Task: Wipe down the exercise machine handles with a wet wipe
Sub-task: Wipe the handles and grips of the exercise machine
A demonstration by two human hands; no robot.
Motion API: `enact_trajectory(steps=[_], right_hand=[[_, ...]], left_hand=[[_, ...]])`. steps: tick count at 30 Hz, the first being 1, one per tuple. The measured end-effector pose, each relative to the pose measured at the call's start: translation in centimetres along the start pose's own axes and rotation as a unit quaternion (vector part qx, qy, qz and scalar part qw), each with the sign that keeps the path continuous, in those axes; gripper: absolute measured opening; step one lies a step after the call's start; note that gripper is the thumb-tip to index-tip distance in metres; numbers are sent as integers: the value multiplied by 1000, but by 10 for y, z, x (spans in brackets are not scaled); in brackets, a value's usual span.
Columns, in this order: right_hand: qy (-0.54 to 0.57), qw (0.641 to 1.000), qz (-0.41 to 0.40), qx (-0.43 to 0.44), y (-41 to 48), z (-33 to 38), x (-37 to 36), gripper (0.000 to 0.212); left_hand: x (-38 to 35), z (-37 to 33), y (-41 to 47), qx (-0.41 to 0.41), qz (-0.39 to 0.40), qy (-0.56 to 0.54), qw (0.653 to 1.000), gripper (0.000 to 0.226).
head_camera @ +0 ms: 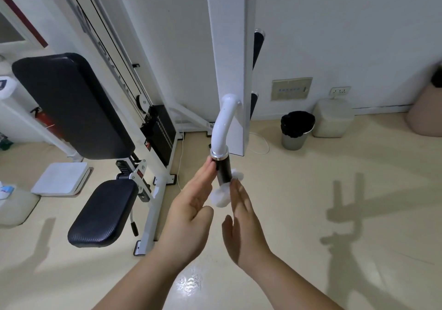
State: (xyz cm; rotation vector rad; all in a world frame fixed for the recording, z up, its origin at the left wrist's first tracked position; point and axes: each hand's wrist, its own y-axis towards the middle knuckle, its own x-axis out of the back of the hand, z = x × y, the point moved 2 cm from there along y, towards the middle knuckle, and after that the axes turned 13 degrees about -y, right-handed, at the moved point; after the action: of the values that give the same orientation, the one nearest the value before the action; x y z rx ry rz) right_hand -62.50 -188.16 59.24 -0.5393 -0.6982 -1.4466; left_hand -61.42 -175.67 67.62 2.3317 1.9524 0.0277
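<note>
Mid-wipe, the flat-open left hand (191, 204) and right hand (242, 221) sandwich a crumpled white wipe (220, 198) against the black cylindrical handle (223, 170); next, probably rub lengthwise.

Setting: small indoor gym room. Evidence: white steel-framed cable machine (229, 46) with black weight stack (159, 128), cables (112, 51) running down to a pulley (141, 100), black padded backrest (71, 104) and seat (102, 214), black-gripped handle (223, 170) on a curved white arm. Surroundings: plain white wall (334, 23), glossy beige floor (334, 190), metal bin with black liner (296, 128), wall socket (339, 91), red fire extinguisher (44, 118) at far left
</note>
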Motion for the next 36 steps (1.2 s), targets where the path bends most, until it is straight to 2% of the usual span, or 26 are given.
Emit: enact_trajectory(steps=[3,5,9,13,14,16,18,20,22,24,26,29,32,36], right_hand=[[11,999,-28,22,-11,18,2,81],[19,998,-11,51,-15,28,4,79],[33,997,22,74,-10,29,8,80],[44,996,38,70,-4,34,20,74],[40,997,17,70,-4,37,26,70],[25,995,-76,62,-5,37,38,63],[16,987,-153,40,-4,33,52,64],[10,988,-152,18,-2,32,65,79],[38,995,-87,5,4,37,74,90],[71,997,-34,-12,9,39,79,90],[68,997,-18,-21,10,36,83,89],[52,998,-4,-22,7,30,89,90],[57,998,4,-19,6,32,92,93],[87,996,22,-23,9,36,93,92]], left_hand=[[-4,2,-10,-19,-137,-21,990,66],[-9,8,-15,16,-196,-59,979,47],[-11,15,-7,105,-173,-155,967,48],[-8,16,6,103,-191,-120,969,18],[-7,18,8,101,-216,-110,965,14],[-2,23,18,96,-276,-94,952,17],[2,26,30,85,-319,-89,940,19],[-2,26,41,64,-299,-79,949,24],[-22,22,40,36,-217,-67,973,38],[-48,21,25,-1,-133,-93,987,50],[-62,36,8,-25,-91,-108,990,54],[-56,72,5,-22,-54,-77,995,58],[-50,75,16,0,-39,-100,994,57],[-63,49,13,-63,-27,-117,991,68]])
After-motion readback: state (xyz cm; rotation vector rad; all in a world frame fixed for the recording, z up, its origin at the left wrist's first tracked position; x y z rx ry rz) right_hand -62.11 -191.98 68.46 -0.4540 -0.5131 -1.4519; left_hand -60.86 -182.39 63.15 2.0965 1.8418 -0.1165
